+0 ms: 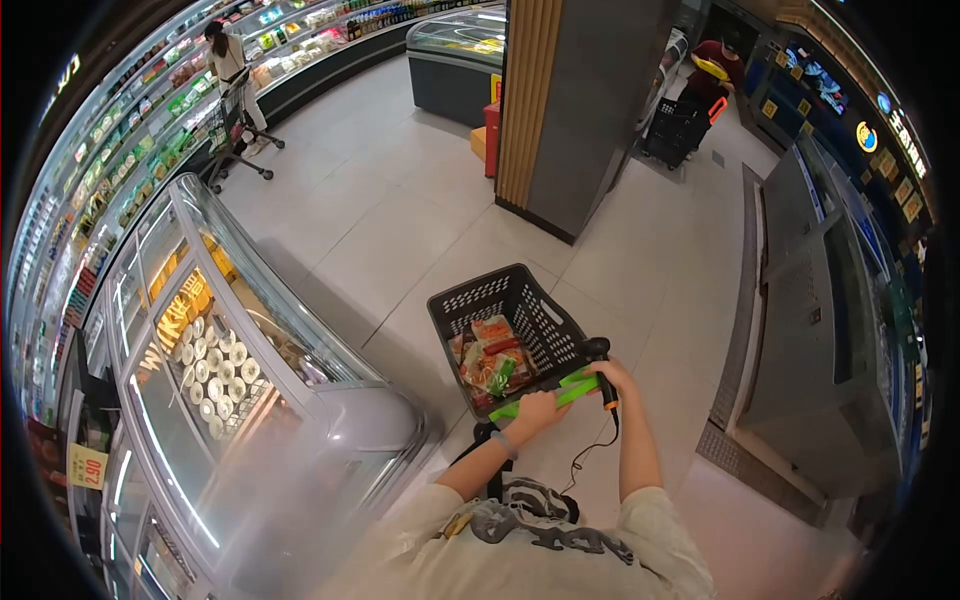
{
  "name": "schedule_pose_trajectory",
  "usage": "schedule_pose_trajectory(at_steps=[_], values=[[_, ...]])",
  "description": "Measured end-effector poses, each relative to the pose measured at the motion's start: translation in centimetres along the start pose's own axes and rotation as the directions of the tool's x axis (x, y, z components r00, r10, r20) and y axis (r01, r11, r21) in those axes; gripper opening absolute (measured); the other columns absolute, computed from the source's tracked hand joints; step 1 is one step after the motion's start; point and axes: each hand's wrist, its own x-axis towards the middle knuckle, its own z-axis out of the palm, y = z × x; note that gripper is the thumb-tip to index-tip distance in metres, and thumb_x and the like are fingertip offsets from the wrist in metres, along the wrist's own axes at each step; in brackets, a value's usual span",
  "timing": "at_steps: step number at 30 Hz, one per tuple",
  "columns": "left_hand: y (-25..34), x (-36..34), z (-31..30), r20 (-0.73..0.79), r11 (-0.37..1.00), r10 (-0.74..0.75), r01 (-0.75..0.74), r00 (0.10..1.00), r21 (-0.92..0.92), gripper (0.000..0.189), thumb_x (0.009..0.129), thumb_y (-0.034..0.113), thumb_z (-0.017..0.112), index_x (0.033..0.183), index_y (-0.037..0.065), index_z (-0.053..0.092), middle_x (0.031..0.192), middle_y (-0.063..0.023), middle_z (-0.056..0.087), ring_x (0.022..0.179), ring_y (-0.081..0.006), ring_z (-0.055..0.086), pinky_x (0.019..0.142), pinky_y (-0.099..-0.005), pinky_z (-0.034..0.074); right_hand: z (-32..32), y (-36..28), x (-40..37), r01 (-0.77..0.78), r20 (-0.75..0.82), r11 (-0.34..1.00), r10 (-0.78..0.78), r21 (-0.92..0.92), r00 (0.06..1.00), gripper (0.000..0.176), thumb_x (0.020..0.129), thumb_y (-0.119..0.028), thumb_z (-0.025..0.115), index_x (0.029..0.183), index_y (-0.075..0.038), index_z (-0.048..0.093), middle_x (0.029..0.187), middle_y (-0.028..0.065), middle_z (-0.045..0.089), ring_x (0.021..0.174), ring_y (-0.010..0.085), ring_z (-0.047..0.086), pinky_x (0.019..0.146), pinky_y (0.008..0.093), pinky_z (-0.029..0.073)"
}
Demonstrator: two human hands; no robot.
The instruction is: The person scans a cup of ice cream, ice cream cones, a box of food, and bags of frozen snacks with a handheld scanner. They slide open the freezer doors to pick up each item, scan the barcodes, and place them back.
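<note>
Pale tiled floor (350, 240) runs thru the middle. Lit shelving w/ lots of pkgs (165, 115) curves along the far L side. Glass-sided display case (355, 420) fills near L, w/ round white-topped tubs (215, 375) inside; grey cabinet (825, 370) on the R. Dark pillar w/ wood slats (590, 100) at far ctr, low freezer (450, 90) just L of it. Far L: person in light top (228, 55) at a trolley (235, 120). Far R: person in dark red top (722, 65) behind a black crate (678, 130), yellow item (711, 68) in front of the body.

Black basket (548, 325) is near ctr, R of the display case, in front of the wearer, w/ red/orange & green pkts (495, 358) in the bottom. Green bar (574, 392) runs along its near side.

L hand (538, 411): fingers closed round the bar's L part; pale band (505, 443) on that wrist. R hand (613, 375): at the bar's R end, right by a black round-headed device w/ orange ring (594, 349); fingers look bent, tips partly hidden, can't tell what they press on. Thin dark cable (590, 453) hangs below the device. Yellow price card, "2.90" (86, 466), near L edge.
</note>
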Motion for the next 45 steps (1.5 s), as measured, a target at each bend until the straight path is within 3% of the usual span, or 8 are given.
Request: schedule_pose_trajectory(at_steps=[4, 12, 18, 23, 27, 32, 36, 45], values=[[-3.2, 3.2, -0.2, -0.042, 0.997, -0.038, 0.035, 0.998, -0.072, 0.029, 0.07, 0.031, 0.056, 0.068, 0.003, 0.058, 0.058, -0.0148, 0.057, 0.054, -0.0289, 0.058, 0.051, -0.0392, 0.047, 1.0, -3.8, 4.2, 0.041, 0.058, 0.994, -0.036, -0.101, 0.998, 0.049, 0.06, -0.016, 0.058, 0.1, 0.008, 0.045, 0.089, 0.0201, 0.053, 0.069, 0.0273, 0.058, 0.054, 0.0362, 0.054], [-8.7, 8.6, -4.1, -0.009, 0.956, -0.261, 0.257, 0.965, -0.143, 0.017, 0.066, 0.019, 0.055, 0.072, 0.003, 0.058, 0.066, -0.0163, 0.059, 0.062, -0.0312, 0.059, 0.058, -0.0405, 0.047, 5.6, -12.5, 12.5, 0.016, 0.174, 0.969, 0.028, -0.247, 0.984, 0.043, 0.055, -0.013, 0.058, 0.09, 0.009, 0.047, 0.077, 0.0166, 0.051, 0.06, 0.0263, 0.056, 0.051, 0.0348, 0.053], [-14.9, 11.1, -7.5, -0.058, 0.914, -0.353, 0.331, 0.934, -0.236, 0.021, 0.064, 0.019, 0.056, 0.073, 0.001, 0.058, 0.065, -0.0184, 0.058, 0.063, -0.0329, 0.059, 0.06, -0.0417, 0.047, 10.4, -15.7, 18.5, 0.131, 0.298, 0.963, -0.056, -0.237, 0.953, 0.043, 0.058, -0.007, 0.057, 0.096, 0.008, 0.043, 0.076, 0.0136, 0.05, 0.059, 0.0243, 0.055, 0.047, 0.0351, 0.053], [-19.8, 13.0, -11.3, -0.052, 0.907, -0.396, 0.382, 0.917, -0.177, 0.021, 0.063, 0.022, 0.056, 0.075, 0.005, 0.06, 0.066, -0.0174, 0.059, 0.063, -0.0318, 0.059, 0.058, -0.0407, 0.047, 13.8, -19.5, 22.0, 0.122, 0.417, 0.978, -0.042, -0.167, 0.908, 0.039, 0.061, -0.008, 0.059, 0.094, 0.008, 0.045, 0.081, 0.0154, 0.053, 0.064, 0.0269, 0.057, 0.051, 0.0363, 0.054], [-22.8, 15.4, -15.3, -0.088, 0.886, -0.457, 0.446, 0.885, -0.124, 0.02, 0.062, 0.023, 0.058, 0.071, 0.006, 0.06, 0.068, -0.015, 0.06, 0.064, -0.0307, 0.059, 0.059, -0.0406, 0.047, 15.8, -22.1, 27.2, 0.179, 0.531, 0.979, -0.098, -0.102, 0.842, 0.037, 0.063, -0.006, 0.058, 0.095, 0.008, 0.045, 0.081, 0.014, 0.053, 0.067, 0.0256, 0.057, 0.054, 0.0371, 0.054], [-26.8, 18.1, -17.7, -0.125, 0.771, -0.634, 0.637, 0.763, -0.025, 0.023, 0.063, 0.024, 0.061, 0.077, 0.005, 0.06, 0.07, -0.0122, 0.06, 0.07, -0.0277, 0.06, 0.062, -0.0386, 0.047, 20.3, -26.2, 30.1, 0.208, 0.586, 0.968, -0.089, -0.139, 0.805, 0.038, 0.063, -0.004, 0.062, 0.095, 0.007, 0.044, 0.085, 0.014, 0.051, 0.07, 0.0271, 0.059, 0.059, 0.0342, 0.053], [-30.6, 19.5, -19.9, -0.166, 0.737, -0.673, 0.672, 0.721, -0.065, 0.022, 0.063, 0.024, 0.062, 0.075, 0.005, 0.061, 0.071, -0.0124, 0.061, 0.068, -0.0274, 0.06, 0.061, -0.0379, 0.048, 24.4, -27.9, 32.6, 0.288, 0.742, 0.923, -0.006, -0.254, 0.671, 0.038, 0.063, -0.002, 0.064, 0.096, 0.005, 0.045, 0.079, 0.0119, 0.056, 0.07, 0.0231, 0.06, 0.056, 0.0287, 0.046], [-38.9, 22.9, -23.4, -0.265, 0.733, -0.677, 0.66, 0.687, -0.163, 0.015, 0.063, 0.018, 0.059, 0.069, 0.004, 0.06, 0.066, -0.0141, 0.06, 0.065, -0.0281, 0.06, 0.058, -0.0376, 0.047, 32.5, -31.6, 39.2, 0.392, 0.67, 0.878, -0.119, -0.273, 0.733, 0.036, 0.065, -0.002, 0.059, 0.098, 0.002, 0.045, 0.072, 0.0102, 0.056, 0.059, 0.0192, 0.059, 0.05, 0.0264, 0.045]])
